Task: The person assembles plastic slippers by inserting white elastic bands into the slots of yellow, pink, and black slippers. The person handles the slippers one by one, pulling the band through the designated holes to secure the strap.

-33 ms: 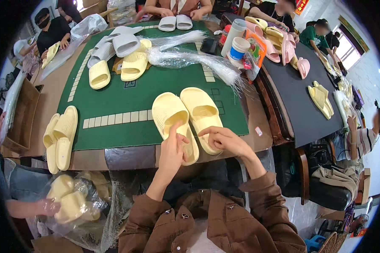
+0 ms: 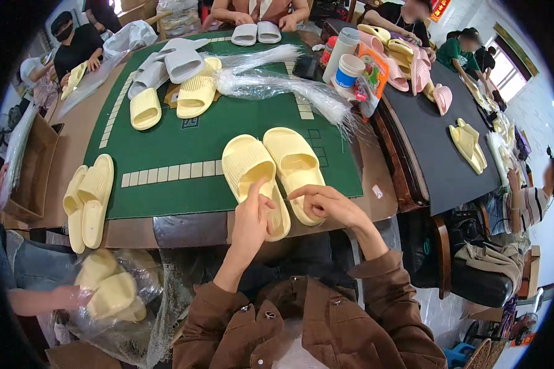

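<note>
Across the near edge of the green mat [image 2: 184,147], yellow slippers [image 2: 249,158] are laid; over them, the left hand [image 2: 251,212] and right hand [image 2: 330,205] are held half-curled, index fingers extended; any grip cannot be told.

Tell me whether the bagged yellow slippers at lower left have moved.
Yes: the bagged slippers have shifted slightly right, judged against the unmoved yellow pair on the table.
</note>
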`<action>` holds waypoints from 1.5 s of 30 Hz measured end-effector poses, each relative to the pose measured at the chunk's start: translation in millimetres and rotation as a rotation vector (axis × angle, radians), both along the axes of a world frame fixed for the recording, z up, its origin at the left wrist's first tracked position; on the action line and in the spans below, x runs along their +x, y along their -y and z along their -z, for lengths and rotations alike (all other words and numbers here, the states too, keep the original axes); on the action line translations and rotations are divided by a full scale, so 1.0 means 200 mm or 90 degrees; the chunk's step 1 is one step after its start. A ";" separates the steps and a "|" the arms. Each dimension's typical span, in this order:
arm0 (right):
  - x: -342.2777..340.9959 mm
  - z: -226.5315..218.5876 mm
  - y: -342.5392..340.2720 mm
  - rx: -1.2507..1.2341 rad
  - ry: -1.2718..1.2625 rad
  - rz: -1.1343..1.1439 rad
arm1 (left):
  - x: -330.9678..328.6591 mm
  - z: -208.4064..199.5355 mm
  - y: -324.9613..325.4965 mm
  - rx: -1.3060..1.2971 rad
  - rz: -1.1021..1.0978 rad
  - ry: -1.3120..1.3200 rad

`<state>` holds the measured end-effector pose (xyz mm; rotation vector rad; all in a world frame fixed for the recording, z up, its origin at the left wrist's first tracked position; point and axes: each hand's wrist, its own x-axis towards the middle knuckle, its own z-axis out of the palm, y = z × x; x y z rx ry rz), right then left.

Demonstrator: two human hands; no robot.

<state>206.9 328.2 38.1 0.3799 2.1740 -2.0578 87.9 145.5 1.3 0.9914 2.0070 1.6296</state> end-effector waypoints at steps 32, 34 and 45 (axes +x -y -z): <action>-0.24 0.15 0.17 0.771 -0.217 0.095 | -0.16 0.05 -0.15 -0.221 0.046 -0.223; -0.20 0.16 0.20 0.762 -0.221 0.082 | -0.14 0.04 -0.12 -0.257 0.036 -0.220; -0.12 0.06 0.21 0.731 -0.201 0.087 | -0.18 0.07 -0.21 -0.320 -0.001 -0.302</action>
